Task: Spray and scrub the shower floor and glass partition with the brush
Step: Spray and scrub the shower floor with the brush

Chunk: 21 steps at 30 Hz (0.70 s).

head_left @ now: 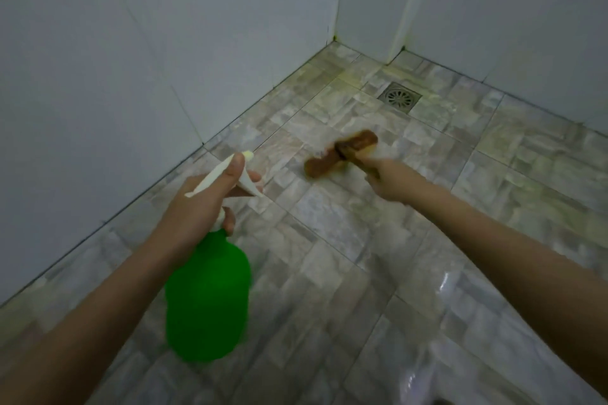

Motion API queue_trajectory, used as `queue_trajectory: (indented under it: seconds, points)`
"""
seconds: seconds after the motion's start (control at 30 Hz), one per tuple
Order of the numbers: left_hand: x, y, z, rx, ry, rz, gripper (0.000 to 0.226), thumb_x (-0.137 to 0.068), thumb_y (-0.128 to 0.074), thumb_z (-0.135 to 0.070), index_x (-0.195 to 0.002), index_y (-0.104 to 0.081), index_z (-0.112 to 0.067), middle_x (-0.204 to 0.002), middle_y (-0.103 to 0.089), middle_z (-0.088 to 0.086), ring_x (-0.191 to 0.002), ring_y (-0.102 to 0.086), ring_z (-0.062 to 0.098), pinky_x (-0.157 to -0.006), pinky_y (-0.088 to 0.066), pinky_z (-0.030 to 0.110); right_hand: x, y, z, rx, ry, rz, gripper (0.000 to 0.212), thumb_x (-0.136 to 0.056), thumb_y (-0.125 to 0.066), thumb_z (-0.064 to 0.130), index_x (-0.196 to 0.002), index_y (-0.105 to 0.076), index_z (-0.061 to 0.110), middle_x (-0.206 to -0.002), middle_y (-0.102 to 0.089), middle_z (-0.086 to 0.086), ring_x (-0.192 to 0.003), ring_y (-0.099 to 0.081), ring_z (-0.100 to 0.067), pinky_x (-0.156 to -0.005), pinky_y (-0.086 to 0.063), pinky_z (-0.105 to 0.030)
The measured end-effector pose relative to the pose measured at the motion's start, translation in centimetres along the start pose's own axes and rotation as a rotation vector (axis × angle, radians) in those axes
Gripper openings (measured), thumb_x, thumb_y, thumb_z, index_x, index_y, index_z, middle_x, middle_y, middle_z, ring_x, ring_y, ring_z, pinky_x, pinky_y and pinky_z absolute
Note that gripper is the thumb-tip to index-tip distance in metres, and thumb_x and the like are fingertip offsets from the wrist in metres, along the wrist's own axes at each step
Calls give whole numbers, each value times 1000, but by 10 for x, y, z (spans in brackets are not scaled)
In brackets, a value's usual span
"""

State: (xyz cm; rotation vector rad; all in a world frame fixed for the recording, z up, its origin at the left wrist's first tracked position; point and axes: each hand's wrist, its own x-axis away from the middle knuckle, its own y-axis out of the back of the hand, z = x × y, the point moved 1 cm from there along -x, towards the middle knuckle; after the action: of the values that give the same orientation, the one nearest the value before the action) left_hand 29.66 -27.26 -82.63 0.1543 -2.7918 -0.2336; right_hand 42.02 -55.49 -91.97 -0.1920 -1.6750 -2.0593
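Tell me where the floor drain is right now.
In the head view, the floor drain sits right of centre on the tiled floor, near the far wall corner, beyond the brush held by the right hand.

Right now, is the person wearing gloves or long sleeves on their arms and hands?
No gloves and no sleeves in view. The left hand and right hand are bare, and so are the left forearm and right forearm, as far as the picture shows. I see no watch, bracelet or ring, though the right hand is blurred.

Text: none legible | labels, brands: none on bottle [207, 299] | numbers, signs: none on walls [98, 76], floor [329, 240]
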Motion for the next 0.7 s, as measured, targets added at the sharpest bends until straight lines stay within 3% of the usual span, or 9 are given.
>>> queue_trajectory:
  seconds: [0.07,0.17,0.27,0.37,0.43,0.5,0.63,0.7]
  points:
    - [9,8,13,-62,-5,4,38,-82,-55,-76,-86,-76,-45,-101,-79,-9,-41,-48,17,-57,-45,33,-15,5,26,45,-4,2,58,-102,-35,21,-153,-13,36,-105,-59,-18,-63,-51,-23,-55,-48,-34]
    - [23,25,27,-84,-8,-41,35,-77,-50,-82,-84,-73,-57,-103,-78,-10,-44,-52,17,-58,-47,35,48,-16,48,62,-11,89,60,-102,-34,18,-150,-9,43,-97,-60,-16,-67,-56,-24,-64,-55,-38]
    - [37,45,35,-73,30,-111,44,-85,-50,-77,-90,-76,-43,-101,-78,-9,-42,-52,15,-61,-48,34,101,-51,71,25,-53,120,64,-100,-36,17,-152,-6,40,-102,-63,-15,-77,-59,-24,-69,-52,-37]
    - [47,60,44,-64,66,-173,57,-84,-46,-72,-94,-77,-25,-99,-79,-8,-41,-51,15,-62,-47,33,40,-54,105,67,38,24,73,-97,-38,12,-153,1,39,-108,-61,-16,-79,-59,-24,-67,-48,-34]
    - [52,69,49,-47,75,-198,56,-86,-47,-73,-92,-78,-26,-98,-79,-8,-40,-50,15,-63,-45,33,-8,-42,133,42,107,-5,74,-97,-37,11,-151,2,43,-97,-59,-14,-68,-60,-24,-56,-51,-33]
    - [54,81,54,-52,80,-232,55,-86,-47,-73,-89,-78,-28,-97,-79,-9,-40,-50,14,-63,-45,33,-29,-27,150,57,126,37,71,-99,-34,11,-150,1,45,-81,-53,-8,-56,-55,-20,-41,-43,-27]
    - [62,106,57,-47,90,-317,55,-86,-47,-73,-89,-78,-27,-96,-79,-8,-41,-50,16,-63,-47,35,29,-51,163,62,82,123,71,-98,-34,9,-153,-1,39,-70,-45,-1,-54,-45,-13,-42,-31,-25]
    - [63,114,58,-64,101,-322,56,-85,-48,-74,-89,-78,-27,-96,-79,-7,-43,-51,17,-63,-49,36,40,-65,181,89,124,162,68,-98,-34,10,-153,-3,34,-74,-48,-1,-55,-43,-13,-46,-32,-26]
